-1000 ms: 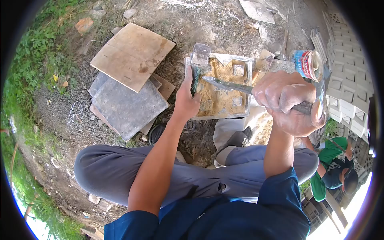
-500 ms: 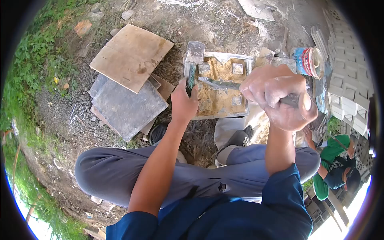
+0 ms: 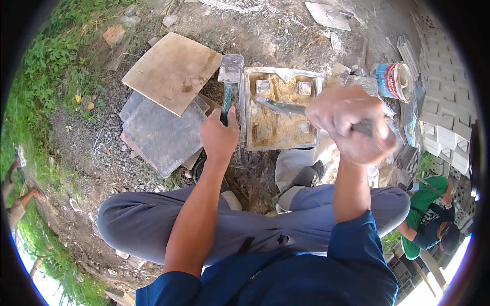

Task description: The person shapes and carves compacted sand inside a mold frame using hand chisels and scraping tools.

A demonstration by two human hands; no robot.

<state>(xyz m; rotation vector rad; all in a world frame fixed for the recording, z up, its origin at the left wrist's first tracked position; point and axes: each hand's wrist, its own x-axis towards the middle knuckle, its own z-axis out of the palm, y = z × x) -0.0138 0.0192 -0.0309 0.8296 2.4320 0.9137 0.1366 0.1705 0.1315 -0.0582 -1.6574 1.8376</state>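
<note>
Two hands are at work above the ground, and both are closed on tools. The left hand [image 3: 219, 136] has its fingers wrapped round the green handle of a hammer [image 3: 228, 97]; the grey head of the hammer points away from this hand, just beside the left edge of a mould [image 3: 248, 117]. I cannot tell if head and edge are touching.

The right hand [image 3: 352, 125] is somewhat blurred. It makes a tight fist around the grip of a blade [image 3: 280, 106], which extends from the fist toward the left, over the middle of the mould. Whether the tip touches the sand [image 3: 278, 125] is not clear to me.

The mould lies between the two hands and a little beyond them. It has a pale rim, sand inside, and small squares [image 3: 304, 88] which rise near its corners.

To the left of the left hand, a brown board [image 3: 171, 74] rests upon a grey slab [image 3: 163, 132]. Beyond the right hand, on its right side, there is a tin [image 3: 390, 80]. Farther to the right of this hand stand pale blocks [image 3: 443, 120].
</note>
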